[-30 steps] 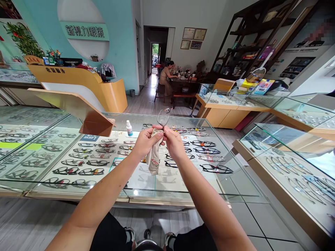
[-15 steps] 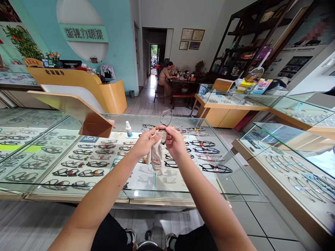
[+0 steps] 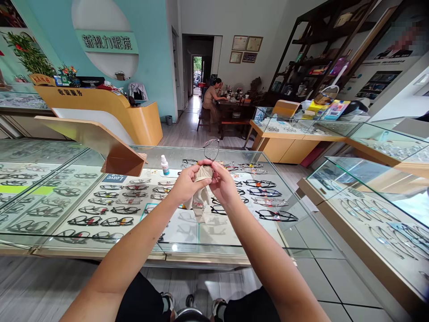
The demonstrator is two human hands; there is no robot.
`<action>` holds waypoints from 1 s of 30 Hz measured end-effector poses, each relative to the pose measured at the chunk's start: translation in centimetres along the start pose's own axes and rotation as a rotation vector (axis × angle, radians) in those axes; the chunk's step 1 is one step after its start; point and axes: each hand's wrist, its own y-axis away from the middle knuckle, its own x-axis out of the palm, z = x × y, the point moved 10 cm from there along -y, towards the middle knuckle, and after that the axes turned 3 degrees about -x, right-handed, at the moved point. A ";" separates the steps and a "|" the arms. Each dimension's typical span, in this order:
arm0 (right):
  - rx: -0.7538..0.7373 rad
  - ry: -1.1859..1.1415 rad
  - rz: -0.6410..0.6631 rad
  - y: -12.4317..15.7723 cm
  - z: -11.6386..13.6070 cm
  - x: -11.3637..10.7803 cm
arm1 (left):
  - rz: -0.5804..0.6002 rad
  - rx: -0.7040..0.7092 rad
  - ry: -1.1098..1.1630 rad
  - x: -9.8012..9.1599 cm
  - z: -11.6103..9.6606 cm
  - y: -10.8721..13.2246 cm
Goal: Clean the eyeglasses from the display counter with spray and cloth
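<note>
Over the glass display case, my left hand (image 3: 189, 181) is closed on a beige cleaning cloth (image 3: 201, 203), its thumb pressing the cloth against one lens of a pair of eyeglasses (image 3: 212, 149). The other lens stands up above my fingertips. My right hand (image 3: 224, 180) grips the eyeglasses from the right side, thumb and fingers at the frame. The cloth's loose end hangs below my hands. Where my fingers meet, part of the frame is hidden.
Rows of eyeglasses (image 3: 126, 210) lie inside the glass case (image 3: 234, 248). A small white spray bottle (image 3: 164, 166) and a tilted wooden stand (image 3: 124, 160) are on top. Further cases (image 3: 365, 210) stand right. A person (image 3: 211, 100) sits at a table behind.
My left thumb has shifted down and right over the lens, and the cloth now covers more of it. The eyeglasses have moved slightly left and up.
</note>
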 end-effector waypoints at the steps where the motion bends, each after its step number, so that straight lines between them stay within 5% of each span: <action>1: -0.003 -0.006 0.009 0.0 -0.1 0.1 | -0.014 0.004 -0.003 -0.1 0.0 0.0; 16: -0.118 0.164 0.098 0.8 0.4 1.5 | -0.220 0.070 0.042 -1.7 0.2 0.2; 30: -0.044 -0.001 0.016 -0.1 0.3 -0.1 | 0.047 0.024 -0.046 -0.2 0.0 -0.2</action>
